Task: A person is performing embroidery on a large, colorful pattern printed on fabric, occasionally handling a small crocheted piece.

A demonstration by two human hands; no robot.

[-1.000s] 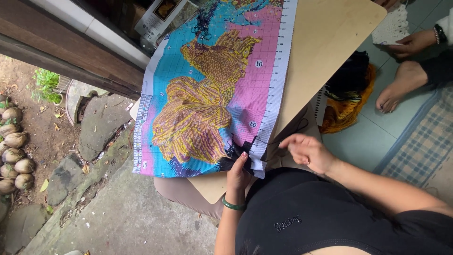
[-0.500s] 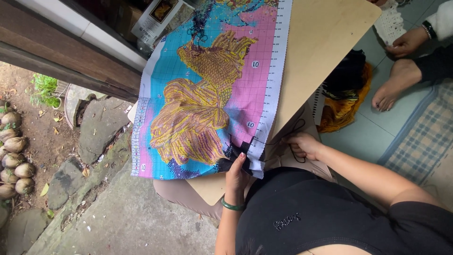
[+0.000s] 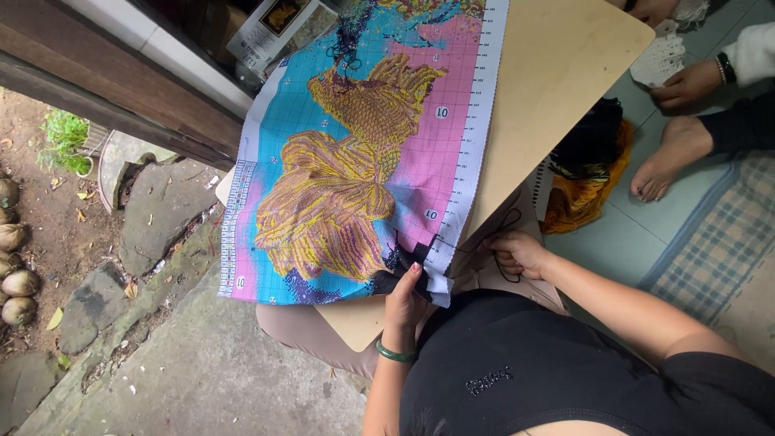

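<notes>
Here, a cross-stitch canvas (image 3: 363,161) is lying across a pale wooden board (image 3: 557,73), showing a yellow-gold fish on turquoise and pink grids with a white numbered edge. The left hand (image 3: 406,299), wearing a green bangle (image 3: 395,354), is pinching the canvas's dark lower corner at six o'clock. The right hand (image 3: 517,252) is curling closed at four o'clock, seemingly gripping black thread (image 3: 504,222), though the fingers are partly hiding it. The board is resting over the person's lap, above a concrete step (image 3: 186,379) and stones. At twelve o'clock a rectangular printed box (image 3: 274,32) is sitting behind a window frame. At two o'clock another person's hands are holding white lacework (image 3: 662,56).
</notes>
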